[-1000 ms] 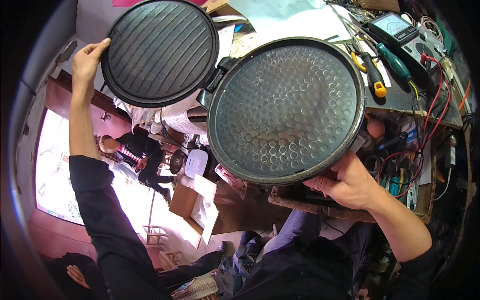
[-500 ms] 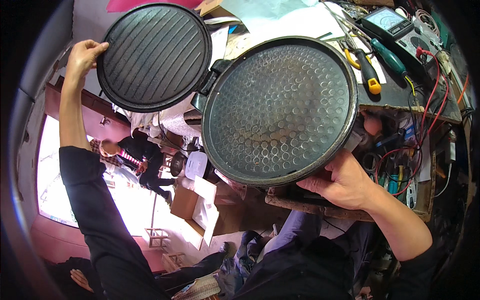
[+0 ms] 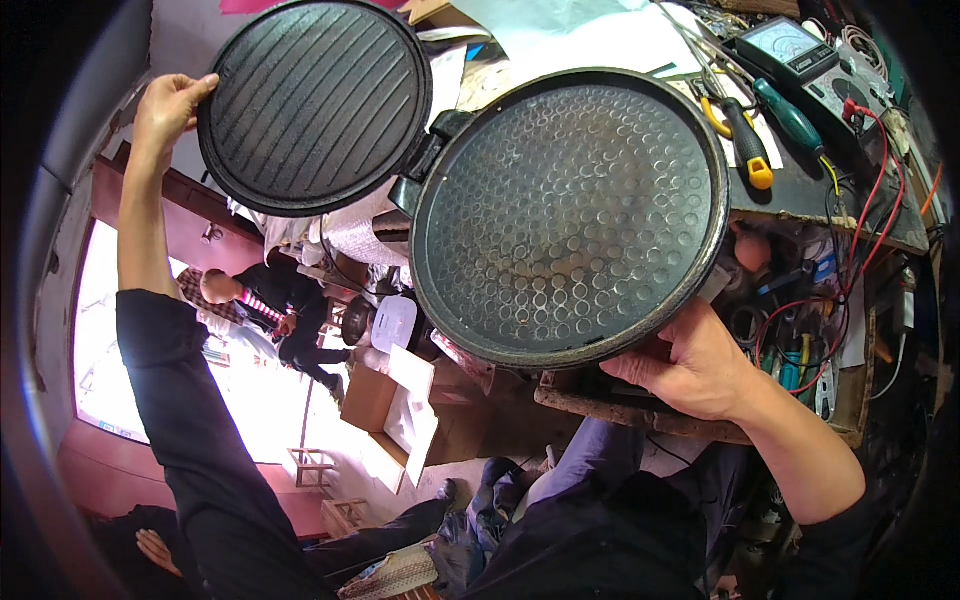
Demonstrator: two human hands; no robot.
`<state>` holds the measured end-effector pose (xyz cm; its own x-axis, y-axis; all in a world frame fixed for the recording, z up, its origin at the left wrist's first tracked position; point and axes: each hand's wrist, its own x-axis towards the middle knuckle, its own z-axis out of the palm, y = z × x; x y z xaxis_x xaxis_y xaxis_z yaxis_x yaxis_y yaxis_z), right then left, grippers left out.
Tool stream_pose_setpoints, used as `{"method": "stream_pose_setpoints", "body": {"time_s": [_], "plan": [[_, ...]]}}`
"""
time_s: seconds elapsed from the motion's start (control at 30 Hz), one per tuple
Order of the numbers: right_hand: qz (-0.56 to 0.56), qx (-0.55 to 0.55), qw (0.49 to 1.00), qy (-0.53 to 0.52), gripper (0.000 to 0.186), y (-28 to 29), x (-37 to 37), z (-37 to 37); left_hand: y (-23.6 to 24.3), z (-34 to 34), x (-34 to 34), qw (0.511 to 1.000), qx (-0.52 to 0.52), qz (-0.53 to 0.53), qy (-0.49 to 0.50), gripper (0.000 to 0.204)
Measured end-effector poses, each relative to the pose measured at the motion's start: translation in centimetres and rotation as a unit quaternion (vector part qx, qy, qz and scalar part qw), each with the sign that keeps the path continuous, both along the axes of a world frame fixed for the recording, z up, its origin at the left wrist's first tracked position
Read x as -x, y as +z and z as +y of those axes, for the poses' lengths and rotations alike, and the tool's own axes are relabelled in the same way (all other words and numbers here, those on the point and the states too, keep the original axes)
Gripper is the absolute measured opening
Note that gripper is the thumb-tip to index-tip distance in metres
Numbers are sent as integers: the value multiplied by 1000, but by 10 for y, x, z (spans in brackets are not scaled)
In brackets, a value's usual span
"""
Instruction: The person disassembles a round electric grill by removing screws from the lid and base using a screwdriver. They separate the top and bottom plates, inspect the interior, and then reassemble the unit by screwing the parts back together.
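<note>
The round pan, opened in two plates at its hinge, is held up in front of the person, with the table behind it. The upper edge of the ridged plate comes up to the border of the view. The dimpled plate has, in this view, its right rim just beside a screwdriver with black and yellow handle; farther right lie a green-handled tool and a meter. Below this rim, the wooden drawer shows its front edge, so the room there is narrow. A wider gap opens between the left forearm and the dimpled plate, where a cardboard box is seen farther down.

The left hand is raised, its forearm almost upright; thumb and fingers pinch the ridged plate's left rim. The right hand supports the dimpled plate at the lower right, elbow bent, thumb below the rim. Its other fingers are partly hidden, and I cannot tell how they close.
</note>
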<state>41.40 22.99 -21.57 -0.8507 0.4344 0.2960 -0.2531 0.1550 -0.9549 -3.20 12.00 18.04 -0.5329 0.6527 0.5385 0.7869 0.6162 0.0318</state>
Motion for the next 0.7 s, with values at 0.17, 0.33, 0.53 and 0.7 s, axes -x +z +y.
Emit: {"method": "stream_pose_setpoints", "body": {"time_s": [0.17, 0.33, 0.53, 0.7], "plan": [[-15, -29, 999, -5, 26, -2, 0, 2, -9, 6, -13, 996, 1, 87, 36, 43], [2, -15, 1000, -9, 27, -1, 0, -1, -6, 0, -10, 998, 4, 65, -2, 41], [-10, -41, 999, -6, 27, -3, -1, 1, -4, -9, 3, 998, -2, -16, -56, 35], [-3, 3, 1000, -7, 25, 1, 1, -3, -6, -1, -8, 998, 16, 66, 13, 39]]}}
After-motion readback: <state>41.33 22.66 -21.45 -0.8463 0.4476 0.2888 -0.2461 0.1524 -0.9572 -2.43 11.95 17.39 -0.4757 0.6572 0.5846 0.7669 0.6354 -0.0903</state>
